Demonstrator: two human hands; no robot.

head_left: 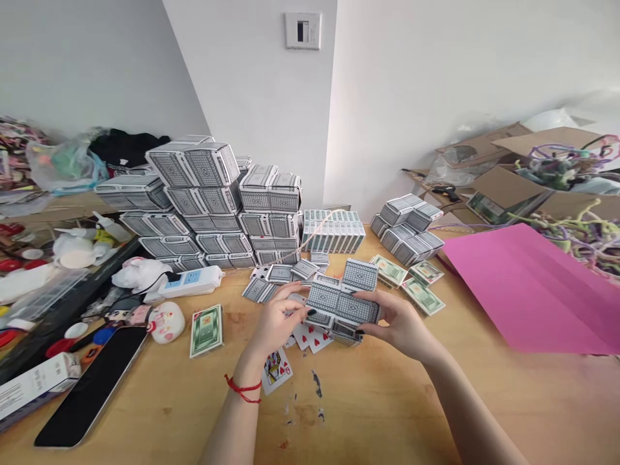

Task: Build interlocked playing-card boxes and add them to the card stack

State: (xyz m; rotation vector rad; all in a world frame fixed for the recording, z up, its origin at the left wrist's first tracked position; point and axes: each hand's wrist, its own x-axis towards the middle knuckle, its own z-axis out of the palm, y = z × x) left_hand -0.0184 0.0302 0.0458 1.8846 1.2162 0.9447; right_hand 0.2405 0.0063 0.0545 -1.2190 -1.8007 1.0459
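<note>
While face-up heart cards [314, 338] are being left partly covered on the wooden tabletop [387, 413], a block of grey-backed playing-card modules [339, 302] is being held just above them, between the two hands. Its long axis is being kept roughly crosswise, left to right. The left end is being pinched by the fingers and thumb of the left hand [274, 323]; the right end is being gripped by the right hand [404, 325]. Neither hand is being favoured by distance, as contact is being made by both. The underside is being partly hidden by the block itself.

Beyond the left hand, a tall stack of card blocks [201, 200] is being supported by the tabletop; a smaller card-block stack [411, 229] is being noted beyond the right hand. Between them, a row of patterned card packs [334, 232] is being displayed. At far right, coloured cords [562, 165] are being contained by an open cardboard box [511, 186]. The contents of the green card boxes [423, 296] are not being revealed.
</note>
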